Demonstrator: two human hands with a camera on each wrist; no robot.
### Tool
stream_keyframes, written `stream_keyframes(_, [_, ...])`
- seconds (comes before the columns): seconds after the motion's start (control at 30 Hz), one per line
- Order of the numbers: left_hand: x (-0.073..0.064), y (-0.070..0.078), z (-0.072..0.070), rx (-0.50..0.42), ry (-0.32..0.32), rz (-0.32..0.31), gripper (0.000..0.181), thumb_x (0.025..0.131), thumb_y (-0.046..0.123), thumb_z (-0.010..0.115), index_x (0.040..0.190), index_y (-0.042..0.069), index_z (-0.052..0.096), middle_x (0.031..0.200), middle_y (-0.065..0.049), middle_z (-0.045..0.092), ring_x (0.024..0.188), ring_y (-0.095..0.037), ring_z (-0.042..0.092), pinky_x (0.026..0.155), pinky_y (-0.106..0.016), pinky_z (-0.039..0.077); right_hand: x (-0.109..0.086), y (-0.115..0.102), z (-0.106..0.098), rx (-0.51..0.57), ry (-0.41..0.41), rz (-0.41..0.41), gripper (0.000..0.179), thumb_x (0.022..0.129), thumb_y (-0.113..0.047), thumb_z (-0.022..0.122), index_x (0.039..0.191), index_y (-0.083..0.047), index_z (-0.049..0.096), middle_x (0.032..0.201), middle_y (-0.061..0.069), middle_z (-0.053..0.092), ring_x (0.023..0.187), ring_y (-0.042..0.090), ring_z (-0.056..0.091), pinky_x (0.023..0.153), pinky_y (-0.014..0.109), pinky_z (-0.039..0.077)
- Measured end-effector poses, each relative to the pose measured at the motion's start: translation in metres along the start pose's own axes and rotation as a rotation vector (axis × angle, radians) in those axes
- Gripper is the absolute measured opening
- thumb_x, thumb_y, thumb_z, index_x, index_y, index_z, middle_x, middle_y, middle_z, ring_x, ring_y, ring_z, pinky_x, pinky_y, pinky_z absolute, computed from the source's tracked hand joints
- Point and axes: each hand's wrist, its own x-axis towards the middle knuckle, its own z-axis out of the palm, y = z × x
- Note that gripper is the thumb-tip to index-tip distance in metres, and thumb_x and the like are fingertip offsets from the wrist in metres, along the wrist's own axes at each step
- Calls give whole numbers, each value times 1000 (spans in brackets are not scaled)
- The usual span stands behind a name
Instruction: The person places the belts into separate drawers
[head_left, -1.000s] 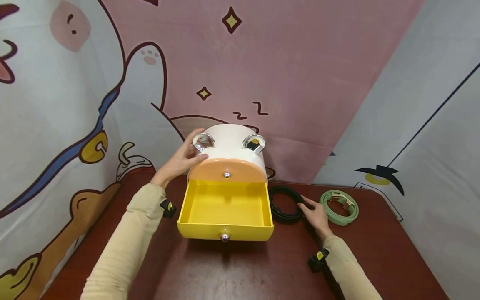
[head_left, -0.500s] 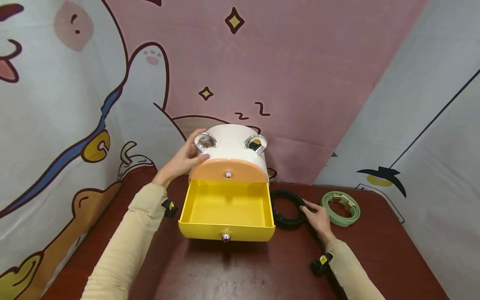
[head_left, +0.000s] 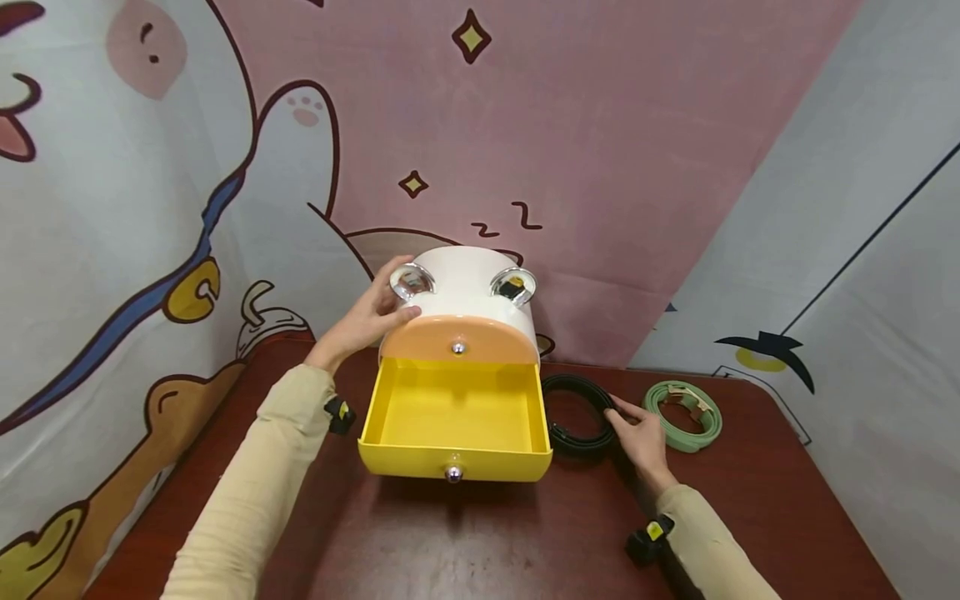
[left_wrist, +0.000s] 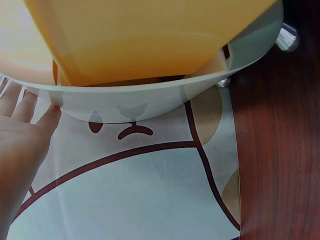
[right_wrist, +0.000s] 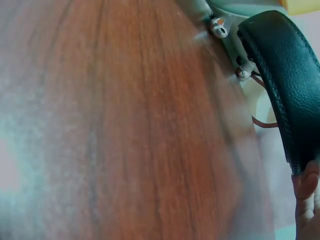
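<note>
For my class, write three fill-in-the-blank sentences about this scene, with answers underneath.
1. The left hand touches a rounded white cabinet whose yellow drawer stands ____, not shut.
2. The right hand holds a coiled ____ leather belt.
3. The coiled green belt lies nearer the right hand than the ____ one.
Missing words: open; black; left.

In the right wrist view, we see the coiled black leathery belt (right_wrist: pixel 290 82) and the bare right hand (right_wrist: pixel 308 205) cut off by the right edge
</note>
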Motion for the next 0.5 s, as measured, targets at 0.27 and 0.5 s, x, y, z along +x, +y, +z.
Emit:
stream_keyframes(0.27, [-4,20,5,-12,-12,8,75,94,-8,55,152,7,9,118,-30,55,83,-22,59,73,-28,50,-9,-10,-7,25,18,-63,29,90,-12,67,118,-4,69,85,16,71,63,4,62,56,19,49])
stream_keyframes(0.5, [-5,20,4,-4,-5,-4,75,95,-6,55,152,9,11,118,-30,56,82,-23,59,72,-28,50,-13,-26,-16,18,-4,-106,29,91,-12,67,119,-4,69,80,16,71,61,6,62,52,19,47])
